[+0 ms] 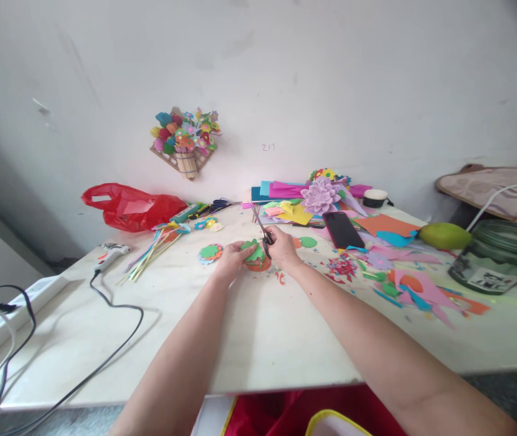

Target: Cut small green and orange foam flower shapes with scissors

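My left hand (233, 260) pinches a green scalloped foam or paper flower piece (253, 249) over the middle of the table. In my right hand (281, 247) is a pair of scissors (262, 228), its blades pointing up and away, close beside the green piece. Under the green piece lie orange round pieces (258, 266), partly hidden by it. Small red-orange scraps (279, 278) are scattered just below my right hand. Left of my left hand sits a stack of scalloped flower pieces (210, 253), green on top.
At left are a glue gun (112, 255) with a trailing cord and a power strip (43, 292). A red plastic bag (134, 208) lies behind. Rightward are a phone (342, 230), colourful scraps (422, 287) and a glass jar (499, 257). A flower basket (186, 163) hangs on the wall.
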A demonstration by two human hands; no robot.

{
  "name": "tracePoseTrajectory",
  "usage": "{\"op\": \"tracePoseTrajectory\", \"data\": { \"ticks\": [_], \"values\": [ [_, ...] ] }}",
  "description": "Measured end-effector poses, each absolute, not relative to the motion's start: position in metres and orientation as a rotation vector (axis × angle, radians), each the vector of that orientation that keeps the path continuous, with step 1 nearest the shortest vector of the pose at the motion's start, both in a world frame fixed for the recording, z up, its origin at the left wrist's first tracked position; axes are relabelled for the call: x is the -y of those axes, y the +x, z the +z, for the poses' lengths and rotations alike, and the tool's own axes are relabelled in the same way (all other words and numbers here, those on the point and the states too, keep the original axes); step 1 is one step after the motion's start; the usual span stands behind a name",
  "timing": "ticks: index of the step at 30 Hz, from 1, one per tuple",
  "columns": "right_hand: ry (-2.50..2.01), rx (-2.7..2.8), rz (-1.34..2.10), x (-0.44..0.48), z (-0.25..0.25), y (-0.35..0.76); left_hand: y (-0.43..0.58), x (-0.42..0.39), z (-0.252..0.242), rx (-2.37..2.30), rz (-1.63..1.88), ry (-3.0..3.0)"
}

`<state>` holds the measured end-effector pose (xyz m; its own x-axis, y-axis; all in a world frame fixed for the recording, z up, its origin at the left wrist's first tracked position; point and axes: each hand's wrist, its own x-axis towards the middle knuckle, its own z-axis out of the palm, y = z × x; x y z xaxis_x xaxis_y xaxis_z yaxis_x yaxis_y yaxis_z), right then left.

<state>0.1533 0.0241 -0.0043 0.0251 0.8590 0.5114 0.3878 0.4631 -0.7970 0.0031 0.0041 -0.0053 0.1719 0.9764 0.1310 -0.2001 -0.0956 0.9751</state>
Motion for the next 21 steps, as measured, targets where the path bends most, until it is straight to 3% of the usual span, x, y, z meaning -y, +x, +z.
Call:
{"op": "tracePoseTrajectory", "data": {
  "ticks": [6,14,21],
  "values": [
    [-1.202,1.411,0.635,-0.03,-0.003,0.162,0.002,0.001,0.0,-0.83,1.291,1.162],
    [-1.014,1.423,1.215,-0.008,0.016,0.164,0.001,0.0,0.0,-0.756,1.333,1.168],
    [-0.904,1.609,1.339,0.001,0.02,0.167,-0.002,0.0,0.001,-0.792,1.441,1.113]
  ]
}}
